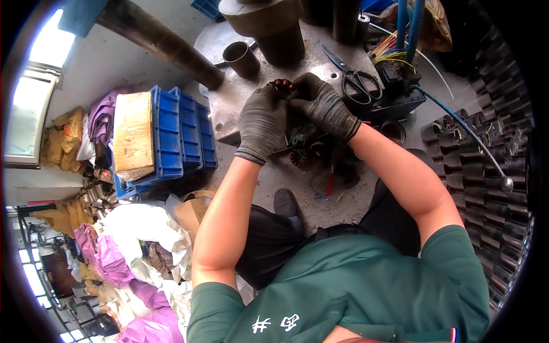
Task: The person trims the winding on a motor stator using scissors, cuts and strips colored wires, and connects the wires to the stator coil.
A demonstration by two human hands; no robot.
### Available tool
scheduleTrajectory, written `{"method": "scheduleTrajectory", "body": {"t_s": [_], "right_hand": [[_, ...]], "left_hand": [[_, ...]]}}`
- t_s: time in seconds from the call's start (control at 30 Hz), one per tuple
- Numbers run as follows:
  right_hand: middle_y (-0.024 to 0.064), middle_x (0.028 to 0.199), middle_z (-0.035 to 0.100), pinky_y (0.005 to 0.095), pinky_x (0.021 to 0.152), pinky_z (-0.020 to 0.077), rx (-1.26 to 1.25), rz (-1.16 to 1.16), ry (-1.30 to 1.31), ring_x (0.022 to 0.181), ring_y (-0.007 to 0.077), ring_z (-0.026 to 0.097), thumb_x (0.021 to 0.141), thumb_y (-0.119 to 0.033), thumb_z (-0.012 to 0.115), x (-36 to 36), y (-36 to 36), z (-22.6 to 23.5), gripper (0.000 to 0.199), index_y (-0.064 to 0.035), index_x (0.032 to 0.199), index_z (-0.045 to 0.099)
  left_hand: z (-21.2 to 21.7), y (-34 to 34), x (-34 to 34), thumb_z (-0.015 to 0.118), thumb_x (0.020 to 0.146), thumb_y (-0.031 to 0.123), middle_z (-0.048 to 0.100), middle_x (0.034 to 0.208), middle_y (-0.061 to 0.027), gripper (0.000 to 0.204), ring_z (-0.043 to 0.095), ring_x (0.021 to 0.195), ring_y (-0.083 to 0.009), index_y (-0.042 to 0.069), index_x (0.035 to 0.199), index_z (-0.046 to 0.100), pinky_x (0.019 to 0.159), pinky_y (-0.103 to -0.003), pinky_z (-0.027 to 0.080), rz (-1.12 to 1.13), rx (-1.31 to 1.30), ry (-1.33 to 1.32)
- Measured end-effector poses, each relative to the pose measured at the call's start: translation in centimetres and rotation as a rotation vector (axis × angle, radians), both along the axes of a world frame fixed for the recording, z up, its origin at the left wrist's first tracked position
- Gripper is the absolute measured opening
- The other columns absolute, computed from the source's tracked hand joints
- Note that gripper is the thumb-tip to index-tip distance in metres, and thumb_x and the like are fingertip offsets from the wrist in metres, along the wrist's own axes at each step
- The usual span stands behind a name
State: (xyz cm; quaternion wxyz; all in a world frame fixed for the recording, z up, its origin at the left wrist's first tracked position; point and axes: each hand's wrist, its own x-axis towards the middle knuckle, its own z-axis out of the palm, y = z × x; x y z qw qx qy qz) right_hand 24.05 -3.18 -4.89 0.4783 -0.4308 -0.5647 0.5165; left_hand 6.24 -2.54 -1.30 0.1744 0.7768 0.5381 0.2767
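Item in hand: one small wound coil part (281,86), copper-red, mostly hidden behind your gloves; only its upper rim shows above your fingers, over the grey metal plate (229,108). Your left hand (263,123), gloved dark, is curled around the part's left side; your right hand (323,103), gloved likewise, pinches it from the right, fingers closed on it. What lies under your palms cannot be made out. On the plate: one pair of scissors (354,77) just right of your right hand, one open metal cylinder (240,57) up left, one large dark column (274,26) cut off by the top edge. Open plate remains between cylinder and hands. Blue crates (180,134), stacked, count unclear, stand left; dark metal tubes (486,171), too many to count, crowd the right.
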Motion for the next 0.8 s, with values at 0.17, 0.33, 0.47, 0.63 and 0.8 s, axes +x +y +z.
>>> {"method": "scheduleTrajectory", "body": {"t_s": [0.17, 0.33, 0.47, 0.63, 0.8], "right_hand": [[0.0085, 0.108, 0.069, 0.0315, 0.096, 0.0533, 0.012, -0.001, -0.005, 0.104, 0.0133, 0.064, 0.089, -0.005, 0.076, -0.2, 0.2, -0.1, 0.035, -0.0005, 0.120, 0.059], [0.0091, 0.105, 0.068, 0.0315, 0.092, 0.0555, -0.051, 0.053, 0.048, 0.102, 0.0159, 0.065, 0.089, -0.003, 0.074, 0.5, 0.6, -0.1, 0.037, 0.0003, 0.122, 0.058], [0.0094, 0.097, 0.069, 0.0314, 0.084, 0.0566, -0.060, 0.029, 0.154, 0.090, 0.0166, 0.067, 0.086, 0.000, 0.072, -0.1, 0.7, 0.1, 0.035, 0.0004, 0.118, 0.059], [0.0085, 0.103, 0.067, 0.0313, 0.089, 0.0572, -0.093, 0.092, 0.189, 0.097, 0.0161, 0.067, 0.088, -0.003, 0.072, 0.2, 1.2, -0.6, 0.038, 0.0007, 0.123, 0.057], [0.0106, 0.092, 0.071, 0.0320, 0.079, 0.0567, -0.043, -0.013, 0.195, 0.084, 0.0171, 0.068, 0.086, -0.001, 0.069, -0.8, 1.3, -0.7, 0.025, 0.0009, 0.111, 0.065]], "left_hand": [[1.1, 1.1, -1.3, 0.074, 0.084, 0.008, 0.072, 0.100, -0.0145, 0.027, 0.070, 0.093, -0.0282, 0.003, 0.110, 0.072, 0.085, -0.036, 0.055, 0.091, -0.460, -0.362], [5.8, 2.0, -0.8, 0.076, 0.078, 0.010, 0.068, 0.106, -0.0131, 0.033, 0.067, 0.094, -0.0320, 0.009, 0.110, 0.070, 0.083, -0.042, 0.054, -0.356, 0.244, 0.386], [6.6, 2.9, -0.8, 0.075, 0.077, 0.019, 0.067, 0.104, -0.0116, 0.035, 0.065, 0.099, -0.0351, 0.008, 0.109, 0.070, 0.082, -0.047, 0.053, -0.675, 0.402, 0.657], [7.3, 3.3, -0.2, 0.074, 0.078, 0.027, 0.066, 0.101, -0.0114, 0.036, 0.064, 0.096, -0.0352, 0.007, 0.108, 0.070, 0.076, -0.046, 0.052, -0.808, 0.471, 0.775], [7.5, 4.0, -0.4, 0.074, 0.077, 0.030, 0.065, 0.097, -0.0124, 0.037, 0.064, 0.093, -0.0361, 0.007, 0.106, 0.070, 0.073, -0.047, 0.052, -0.892, 0.543, 0.917]]}}
